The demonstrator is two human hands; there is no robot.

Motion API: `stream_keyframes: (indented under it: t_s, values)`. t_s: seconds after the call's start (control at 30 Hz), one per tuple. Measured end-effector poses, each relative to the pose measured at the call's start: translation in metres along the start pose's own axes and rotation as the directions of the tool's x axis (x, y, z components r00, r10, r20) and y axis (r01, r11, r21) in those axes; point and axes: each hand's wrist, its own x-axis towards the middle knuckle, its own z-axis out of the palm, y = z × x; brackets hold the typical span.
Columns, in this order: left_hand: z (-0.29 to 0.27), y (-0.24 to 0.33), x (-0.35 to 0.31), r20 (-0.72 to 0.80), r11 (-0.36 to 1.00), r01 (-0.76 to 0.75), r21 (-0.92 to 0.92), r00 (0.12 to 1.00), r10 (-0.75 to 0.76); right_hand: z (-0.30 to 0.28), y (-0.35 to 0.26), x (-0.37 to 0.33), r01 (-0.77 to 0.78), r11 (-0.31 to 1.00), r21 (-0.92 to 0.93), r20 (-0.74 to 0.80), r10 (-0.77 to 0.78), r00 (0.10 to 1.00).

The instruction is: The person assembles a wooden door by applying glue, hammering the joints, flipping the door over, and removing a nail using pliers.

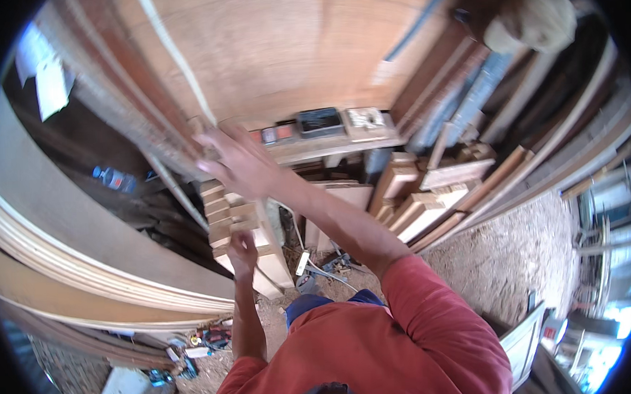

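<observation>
My right hand (237,162), blurred by motion, reaches across to the left above a stack of pale wooden pieces (220,210). Its fingers are stretched out toward the left end of a wooden shelf (306,150), and I see nothing held in them. Lower down, my left hand (243,252) is closed at the near side of the stack, its fingers curled next to a short wooden piece (244,216). Whatever lies inside that grip is hidden. A white cord (172,47) hangs down a plywood panel (272,49) to just beside my right hand.
A dark open box (320,122) and a pale block (366,121) sit on the shelf. Long curved sheets (83,252) lean at left, near a plastic bottle (115,179). More cut timber (423,209) stands at right. Tools (212,338) lie on the lower-left floor.
</observation>
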Motion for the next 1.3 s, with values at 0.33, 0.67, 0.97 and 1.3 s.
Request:
stream_keyframes:
  t_s: [0.33,0.67,0.97,1.3]
  values:
    - [0.094,0.074,-0.212,0.95,0.96,-0.227,0.166,0.296,-0.095,-0.185,0.062,-0.703,-0.921,0.237,-0.311,-0.58,0.72,0.381]
    - [0.292,0.236,-0.227,0.956,0.849,-0.506,-0.15,0.146,0.256,-0.236,-0.208,-0.937,-0.608,-0.463,0.644,-0.626,0.138,-0.768]
    - [0.366,0.454,-0.42,0.896,0.741,-0.556,-0.377,-0.422,0.14,-0.083,-0.315,-1.0,-0.361,-0.415,0.835,-0.415,-0.044,-0.909]
    - [0.369,0.47,-0.557,0.455,0.468,-0.325,-0.822,-0.868,0.197,0.006,-0.31,-0.919,-0.031,0.255,0.966,-0.048,0.061,-0.997]
